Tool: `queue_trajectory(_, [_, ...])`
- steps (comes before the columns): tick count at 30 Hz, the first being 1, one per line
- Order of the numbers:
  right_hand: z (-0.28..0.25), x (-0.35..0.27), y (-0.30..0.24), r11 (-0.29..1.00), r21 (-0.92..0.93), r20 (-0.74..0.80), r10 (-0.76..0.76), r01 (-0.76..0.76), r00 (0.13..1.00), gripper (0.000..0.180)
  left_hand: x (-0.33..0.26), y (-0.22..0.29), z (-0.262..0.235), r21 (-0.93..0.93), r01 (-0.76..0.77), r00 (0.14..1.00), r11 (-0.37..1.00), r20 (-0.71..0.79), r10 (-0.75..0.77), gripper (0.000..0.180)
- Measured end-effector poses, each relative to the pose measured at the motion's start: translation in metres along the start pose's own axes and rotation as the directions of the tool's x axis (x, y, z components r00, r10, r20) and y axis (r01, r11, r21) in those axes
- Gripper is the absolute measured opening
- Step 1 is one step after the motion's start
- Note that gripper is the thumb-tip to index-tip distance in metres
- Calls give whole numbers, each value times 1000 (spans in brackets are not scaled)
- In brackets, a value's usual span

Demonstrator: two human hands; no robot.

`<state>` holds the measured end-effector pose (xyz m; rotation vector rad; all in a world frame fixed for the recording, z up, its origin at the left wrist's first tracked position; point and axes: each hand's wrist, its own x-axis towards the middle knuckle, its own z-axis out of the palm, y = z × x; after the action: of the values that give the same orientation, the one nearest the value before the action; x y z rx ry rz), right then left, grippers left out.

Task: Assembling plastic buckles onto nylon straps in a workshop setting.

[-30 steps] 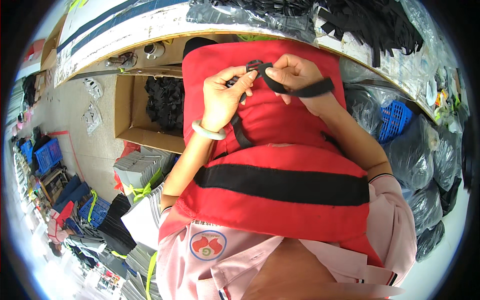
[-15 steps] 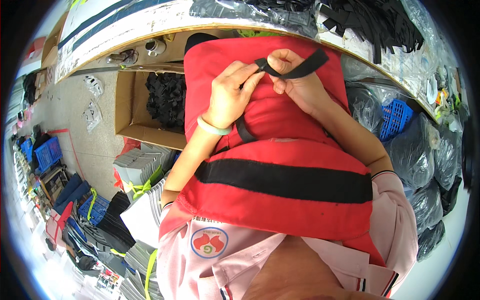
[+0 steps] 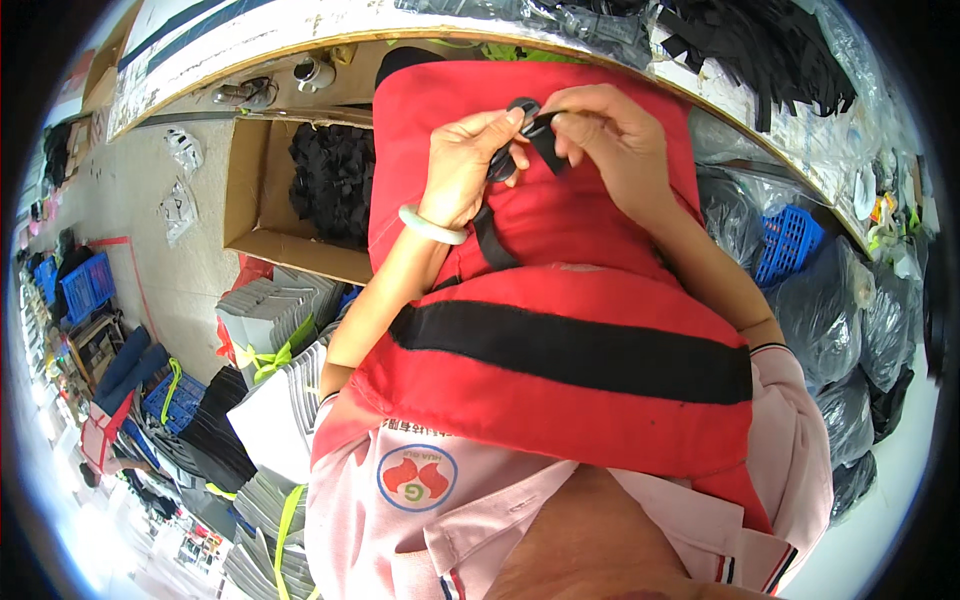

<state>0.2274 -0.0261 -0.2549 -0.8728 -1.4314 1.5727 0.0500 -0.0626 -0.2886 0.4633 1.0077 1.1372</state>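
Observation:
Both my hands are raised over the red apron [image 3: 560, 420] covering my lap. My left hand [image 3: 463, 160], with a pale bangle at its wrist, is closed on a black piece with rounded ends [image 3: 500, 165], which shows above and below the thumb. Whether that piece is part of the strap or separate, I cannot tell. Pinched in my right hand [image 3: 620, 140] is a short black strap [image 3: 546, 152], its free end hanging beside the left fingertips. Another black band [image 3: 492, 240] lies on the apron below my left hand.
An open cardboard box [image 3: 245, 190] of black pieces stands to the left. Below it are stacked grey sheets [image 3: 275, 310] tied with yellow-green strips. The workbench edge [image 3: 400, 40] curves across the far side, bearing black strips [image 3: 760, 50]. Bagged goods [image 3: 820, 310] and a blue basket [image 3: 788, 243] are at right.
The strap's free end pointed right across my right hand; now it hangs down between my hands. My right hand has turned over, and the rounded black piece now shows at my left hand.

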Motion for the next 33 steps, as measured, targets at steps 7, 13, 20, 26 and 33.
queue_trajectory(7, [-8,9,-1,929,-125,25,355,-349,935,14,4,-7,4,209,-182,975,961,-90,204,18])
queue_trajectory(13, [-9,9,11,867,-25,-9,498,-498,867,19,0,-10,9,265,-282,948,922,-73,311,15])
queue_trajectory(20, [-5,7,17,883,21,-38,469,-469,882,18,-2,-13,9,307,-358,917,882,-65,394,15])
queue_trajectory(26, [-5,4,25,891,29,-41,454,-454,890,19,-1,-14,9,401,-363,914,841,-23,406,17])
queue_trajectory(33, [-19,9,21,836,153,162,505,-527,848,29,-5,-14,-4,550,-620,766,559,270,583,19])
